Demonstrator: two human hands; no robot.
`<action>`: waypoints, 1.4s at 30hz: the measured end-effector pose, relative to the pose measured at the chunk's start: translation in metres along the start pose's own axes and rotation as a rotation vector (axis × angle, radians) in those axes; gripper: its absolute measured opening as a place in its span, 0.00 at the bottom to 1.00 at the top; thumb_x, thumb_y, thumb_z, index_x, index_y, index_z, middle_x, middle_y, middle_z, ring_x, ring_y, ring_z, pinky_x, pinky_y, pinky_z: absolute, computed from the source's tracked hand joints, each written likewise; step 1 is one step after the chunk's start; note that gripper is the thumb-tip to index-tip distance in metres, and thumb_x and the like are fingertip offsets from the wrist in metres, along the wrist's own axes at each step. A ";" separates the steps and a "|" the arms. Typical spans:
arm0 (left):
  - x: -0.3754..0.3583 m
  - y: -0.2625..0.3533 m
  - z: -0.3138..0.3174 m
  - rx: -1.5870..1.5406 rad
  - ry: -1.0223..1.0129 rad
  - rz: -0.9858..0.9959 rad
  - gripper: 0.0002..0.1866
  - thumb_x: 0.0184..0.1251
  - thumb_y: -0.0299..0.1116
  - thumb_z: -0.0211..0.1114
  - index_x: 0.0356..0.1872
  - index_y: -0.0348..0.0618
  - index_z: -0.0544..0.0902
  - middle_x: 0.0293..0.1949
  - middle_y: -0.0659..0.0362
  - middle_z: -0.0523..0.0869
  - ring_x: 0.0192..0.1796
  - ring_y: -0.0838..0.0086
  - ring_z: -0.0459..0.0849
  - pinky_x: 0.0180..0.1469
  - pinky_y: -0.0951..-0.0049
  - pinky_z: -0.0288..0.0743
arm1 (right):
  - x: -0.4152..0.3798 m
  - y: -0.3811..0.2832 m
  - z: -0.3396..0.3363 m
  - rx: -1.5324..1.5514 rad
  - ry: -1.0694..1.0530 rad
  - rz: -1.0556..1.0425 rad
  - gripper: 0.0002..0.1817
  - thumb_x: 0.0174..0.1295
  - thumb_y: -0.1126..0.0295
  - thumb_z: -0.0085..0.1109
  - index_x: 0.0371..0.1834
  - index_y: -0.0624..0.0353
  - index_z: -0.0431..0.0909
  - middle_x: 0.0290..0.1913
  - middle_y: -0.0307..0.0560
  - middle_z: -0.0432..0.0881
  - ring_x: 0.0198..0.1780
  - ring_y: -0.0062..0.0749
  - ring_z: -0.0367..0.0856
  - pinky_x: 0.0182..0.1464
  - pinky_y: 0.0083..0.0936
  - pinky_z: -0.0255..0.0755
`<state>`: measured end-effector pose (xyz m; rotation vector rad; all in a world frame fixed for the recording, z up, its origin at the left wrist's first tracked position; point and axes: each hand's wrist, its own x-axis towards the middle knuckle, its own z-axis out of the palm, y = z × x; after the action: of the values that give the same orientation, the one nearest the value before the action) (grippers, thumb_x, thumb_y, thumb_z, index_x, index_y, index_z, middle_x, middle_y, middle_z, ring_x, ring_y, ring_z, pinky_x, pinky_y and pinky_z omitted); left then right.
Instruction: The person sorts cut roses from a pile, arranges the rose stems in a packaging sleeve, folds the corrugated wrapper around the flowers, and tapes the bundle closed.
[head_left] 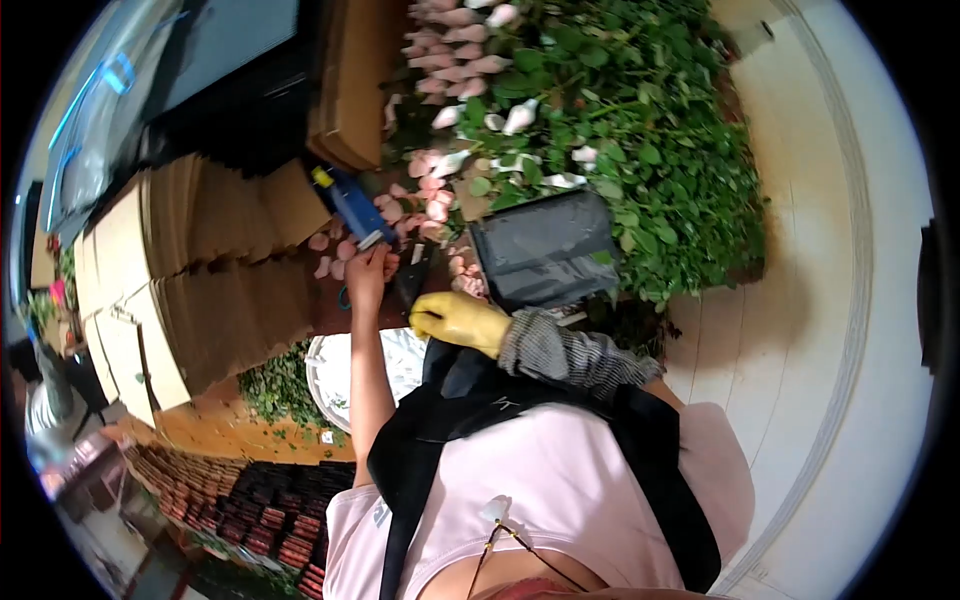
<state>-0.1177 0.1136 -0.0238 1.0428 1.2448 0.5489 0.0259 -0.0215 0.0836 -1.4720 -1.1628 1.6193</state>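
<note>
My bare left hand is closed, its fingertips right at the pale near end of a long blue device with a yellow part at its far end. What those fingers pinch, I cannot tell. My right hand wears a yellow glove and a grey knitted sleeve. Its fingers are curled into the palm, close in front of my black apron, and their inner side is hidden. Pink petals lie scattered beyond both hands. A dark grey bin sits just beyond the gloved hand.
Leafy green stems are heaped at the right of the table, with wrapped pink rose heads at the back. Folded cardboard sheets stack at left, near a dark screen. A white round tub stands below the left forearm.
</note>
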 end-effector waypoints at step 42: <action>-0.051 0.144 0.330 1.412 -0.008 1.142 0.33 0.55 0.43 0.78 0.60 0.43 0.75 0.57 0.47 0.76 0.64 0.50 0.72 0.66 0.50 0.66 | -0.216 0.102 -0.229 0.797 0.552 -0.113 0.19 0.76 0.56 0.55 0.36 0.62 0.81 0.35 0.42 0.84 0.36 0.26 0.82 0.46 0.27 0.77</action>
<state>0.2057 0.0269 0.1177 3.0014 0.8024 0.4246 0.2951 -0.2146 0.0838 -1.1599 -0.2252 1.2449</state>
